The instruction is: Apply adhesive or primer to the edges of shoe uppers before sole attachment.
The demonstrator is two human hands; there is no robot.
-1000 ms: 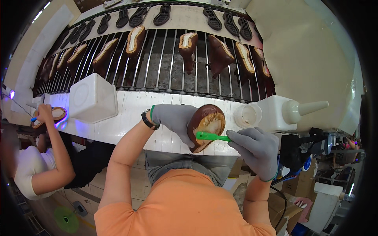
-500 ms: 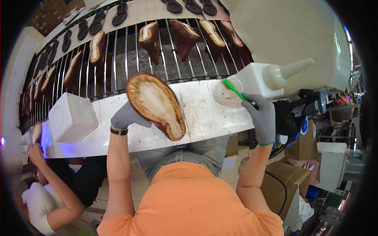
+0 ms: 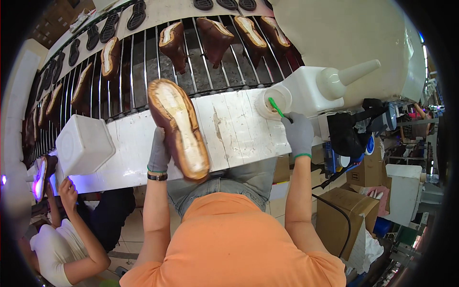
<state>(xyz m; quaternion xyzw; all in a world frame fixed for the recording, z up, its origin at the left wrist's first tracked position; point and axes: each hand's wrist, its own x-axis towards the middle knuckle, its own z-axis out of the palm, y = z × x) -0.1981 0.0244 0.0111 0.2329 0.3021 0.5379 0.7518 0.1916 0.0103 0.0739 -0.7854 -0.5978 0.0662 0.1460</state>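
Observation:
In my gloved left hand (image 3: 159, 152) is a brown shoe upper (image 3: 180, 130), its pale underside facing up. The hand grips it from the left side, over the near edge of the white bench (image 3: 229, 129). My gloved right hand (image 3: 299, 135) is closed on a green-handled brush (image 3: 275, 106). The brush reaches into a translucent cup (image 3: 262, 106) on the bench, and its bristles cannot be made out there. Just right of the cup lies a large white bottle (image 3: 306, 86) with a long nozzle.
Several brown uppers (image 3: 173, 45) rest on a metal roller conveyor (image 3: 146, 71) beyond the bench. Black soles (image 3: 137, 15) line a ledge behind it. A white plastic container (image 3: 86, 146) stands on the left. At far left, a co-worker's hand (image 3: 68, 193) is near another shoe (image 3: 44, 174).
The shoe upper has turned in my left hand, its wide end shifting toward the upper left. My right hand has moved left, and the brush now points down into the cup. The co-worker's hands have moved.

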